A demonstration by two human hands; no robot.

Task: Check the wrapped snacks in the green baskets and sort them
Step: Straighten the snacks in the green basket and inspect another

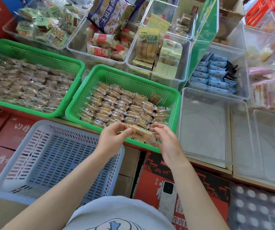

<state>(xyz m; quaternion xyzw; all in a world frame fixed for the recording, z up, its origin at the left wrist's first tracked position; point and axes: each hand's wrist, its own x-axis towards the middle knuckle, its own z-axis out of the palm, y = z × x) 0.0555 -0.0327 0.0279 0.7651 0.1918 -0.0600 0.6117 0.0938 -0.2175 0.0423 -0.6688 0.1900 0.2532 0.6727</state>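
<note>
two hands at centre frame, both on one wrapped snack [142, 133], held level just above the near rim of the right green basket [175, 103]. left hand [112, 138] pinching the snack's left end between thumb and curled fingers; right hand [164, 138] curled round its right end, clear wrapper crinkled under the fingertips. right green basket half filled with rows of the same clear-wrapped biscuit packs [117, 108], mostly toward its near side. left green basket [34, 50] at left of frame, crammed with similar wrapped packs, blurred. pale blue slotted basket [17, 163] at lower left, beside and below the left forearm, nothing visible inside. clear plastic bins [160, 75] along the top with assorted packaged snacks; blue-wrapped packs [214, 73] in a bin at right. clear tray [204, 130] just right of the right green basket. phone [166, 198] lying on a red carton [199, 188] at bottom centre-right.
</note>
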